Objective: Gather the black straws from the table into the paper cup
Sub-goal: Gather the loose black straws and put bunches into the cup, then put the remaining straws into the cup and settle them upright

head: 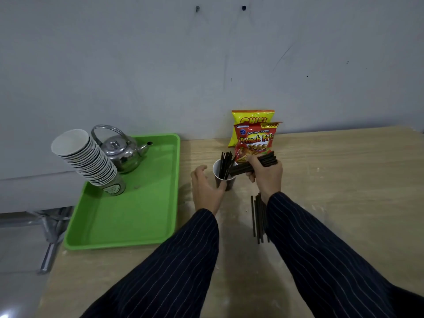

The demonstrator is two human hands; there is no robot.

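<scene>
A paper cup stands on the wooden table with several black straws upright inside it. My left hand rests against the cup's left side, thumb touching its base, fingers apart. My right hand is closed around a bundle of black straws held nearly level, its left end at the cup's rim. More black straws lie in a loose pile on the table, partly hidden under my right sleeve.
Two snack bags lean on the wall just behind the cup. A green tray on the left carries a tilted stack of paper cups and a steel teapot. The table's left edge runs beside the tray.
</scene>
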